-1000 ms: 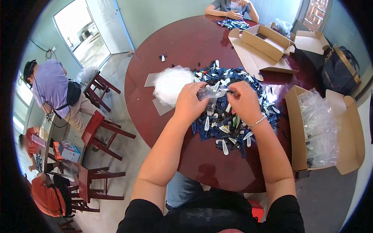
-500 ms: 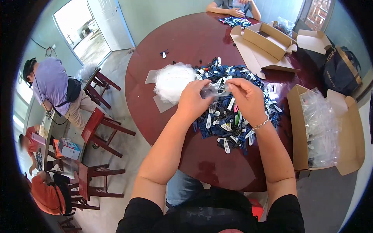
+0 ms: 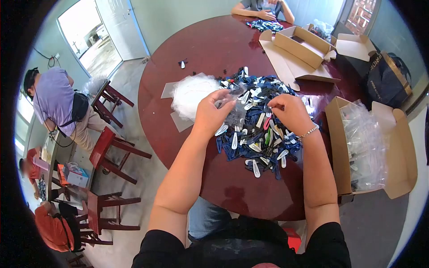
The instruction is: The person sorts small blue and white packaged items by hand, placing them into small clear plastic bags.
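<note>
My left hand [image 3: 212, 111] is closed on a small clear plastic bag [image 3: 235, 117], held open-mouthed above the left part of the pile of hair clips [image 3: 254, 147]. The clips are mostly dark blue, black and white, with a pink one [image 3: 267, 122] and a green one among them. My right hand [image 3: 289, 111] is over the pile's right side, its fingertips pinched together low over the clips. What sits between those fingertips is too small to make out. Left of the pile, beside my left hand, lies a stack of round translucent white sheets [image 3: 192, 96].
The round red-brown table [image 3: 178, 138] carries an open cardboard box [image 3: 338, 147] of clear bags at right and open cartons [image 3: 304, 47] behind. A dark bag [image 3: 386, 80] stands at far right. Across the table sits a person [image 3: 267, 10]; others work at left near red stools [image 3: 103, 147].
My hands have moved apart: the right has come away from the bag and down toward the clips. My left hand still holds the bag. The whole view has shifted slightly.
</note>
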